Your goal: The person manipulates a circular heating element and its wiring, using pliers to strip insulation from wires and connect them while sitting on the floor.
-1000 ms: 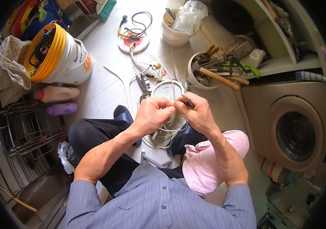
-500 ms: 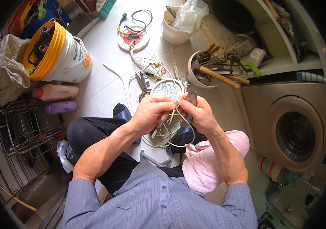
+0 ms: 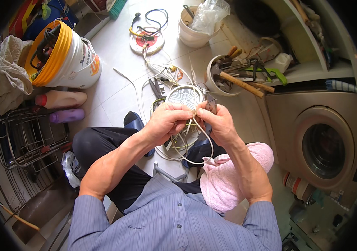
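Observation:
My left hand and my right hand meet above the floor between my knees. Both pinch a thin white cable at their fingertips, and the cable loops down below them. A dark, flat metal piece is tucked in my right hand behind the thumb; its kind is not clear. Just beyond the hands lies a round white disc with concentric rings. Beside it are dark-handled pliers and loose wires. Farther off, a red-centred ring with a small circuit board is joined to wires.
A yellow-rimmed white bucket stands at the left, near bottles and a wire rack. To the right are a bucket of tools with a hammer and a washing machine. A pink towel covers my right knee.
Both hands stay nearly in place, still pinching the cable. The dark metal piece in my right hand has turned slightly, and the view has shifted a little.

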Demonstrator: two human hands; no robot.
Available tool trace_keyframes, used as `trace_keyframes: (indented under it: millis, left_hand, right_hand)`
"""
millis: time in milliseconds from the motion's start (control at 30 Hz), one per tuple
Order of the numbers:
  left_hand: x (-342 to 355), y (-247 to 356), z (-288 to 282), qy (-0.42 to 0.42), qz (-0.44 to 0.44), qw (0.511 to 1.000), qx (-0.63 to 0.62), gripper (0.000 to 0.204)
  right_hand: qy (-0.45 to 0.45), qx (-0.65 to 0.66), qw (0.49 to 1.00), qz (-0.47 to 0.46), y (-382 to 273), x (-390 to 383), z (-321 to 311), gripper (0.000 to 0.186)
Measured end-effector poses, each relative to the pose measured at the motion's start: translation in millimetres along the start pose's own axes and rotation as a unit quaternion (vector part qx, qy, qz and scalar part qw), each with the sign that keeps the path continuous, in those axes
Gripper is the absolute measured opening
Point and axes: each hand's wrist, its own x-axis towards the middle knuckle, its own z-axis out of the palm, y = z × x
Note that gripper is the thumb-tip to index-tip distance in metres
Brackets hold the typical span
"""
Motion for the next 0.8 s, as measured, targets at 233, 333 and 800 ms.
trace_keyframes:
  millis: [233, 333, 800]
  left_hand:
    - [1, 8, 0, 0.031, 0.051, 0.998, -0.018, 0.024]
    - [4, 5, -6, 0.018, 0.055, 0.996, -0.072, 0.038]
    - [-2, -4, 9, 0.004, 0.122, 0.987, 0.100, 0.067]
  right_hand:
    - [-0.012, -0.186, 0.982, 0.044, -5, -4, -1, 0.017]
    - [0.054, -0.111, 0.992, -0.009, -5, -3, 1, 0.020]
    - [0.150, -0.509, 0.767, -0.361, -15, 5, -8, 0.011]
